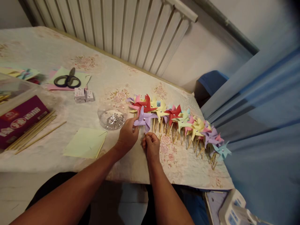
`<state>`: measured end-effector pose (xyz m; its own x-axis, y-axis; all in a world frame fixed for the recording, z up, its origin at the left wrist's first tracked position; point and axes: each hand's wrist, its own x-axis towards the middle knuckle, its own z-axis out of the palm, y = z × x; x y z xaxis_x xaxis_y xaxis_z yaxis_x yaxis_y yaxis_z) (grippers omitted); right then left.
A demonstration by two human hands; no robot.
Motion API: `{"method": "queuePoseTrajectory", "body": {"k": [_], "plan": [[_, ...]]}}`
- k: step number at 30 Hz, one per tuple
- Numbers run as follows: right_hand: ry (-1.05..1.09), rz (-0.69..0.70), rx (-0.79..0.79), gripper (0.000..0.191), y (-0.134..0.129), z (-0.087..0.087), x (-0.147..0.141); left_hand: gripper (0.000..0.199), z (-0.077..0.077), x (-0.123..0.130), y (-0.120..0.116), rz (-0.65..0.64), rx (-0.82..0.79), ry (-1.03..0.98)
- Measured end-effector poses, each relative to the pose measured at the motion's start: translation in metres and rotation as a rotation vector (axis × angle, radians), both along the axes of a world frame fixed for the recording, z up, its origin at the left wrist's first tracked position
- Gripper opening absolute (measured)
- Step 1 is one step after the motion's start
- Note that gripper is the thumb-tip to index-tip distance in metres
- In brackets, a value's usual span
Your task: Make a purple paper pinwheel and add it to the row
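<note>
A purple paper pinwheel (144, 119) with a small pin at its centre is between my two hands. My right hand (152, 146) pinches its stick just below the blades. At the pinwheel's left edge, my left hand (128, 135) is closed on a blade, with its fingertips partly hidden behind the paper. Finished pinwheels in red, yellow, green, pink and purple lie in a row to the right, including a red one (173, 114) and a blue one (222, 150). Left of my hands sits a clear round dish (101, 115) of silvery pins (114, 121).
Pale green paper squares (84, 143) lie left of my left arm. Black-handled scissors (67, 80) rest on coloured paper, beside small white boxes (81, 94). Wooden sticks (38, 131) lie by a purple box (21, 120). A radiator (122, 31) stands behind the table, a blue curtain (262, 125) at right.
</note>
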<state>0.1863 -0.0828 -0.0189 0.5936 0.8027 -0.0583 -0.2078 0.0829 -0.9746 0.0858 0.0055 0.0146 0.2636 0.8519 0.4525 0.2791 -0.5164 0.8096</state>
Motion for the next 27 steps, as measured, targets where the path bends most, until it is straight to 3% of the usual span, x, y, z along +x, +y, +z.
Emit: {"method": "queuePoseTrajectory", "body": {"k": [13, 21, 27], "plan": [[-0.007, -0.005, -0.020, 0.016, 0.000, 0.005, -0.002, 0.024, 0.016, -0.009, 0.002, 0.020, -0.166, -0.079], [-0.023, 0.002, -0.058, 0.016, -0.001, 0.009, -0.003, 0.015, 0.018, -0.011, 0.003, 0.043, -0.289, -0.144], [-0.024, 0.011, -0.060, 0.016, -0.001, 0.005, -0.002, 0.010, 0.011, -0.010, 0.006, 0.040, -0.377, -0.188]]}}
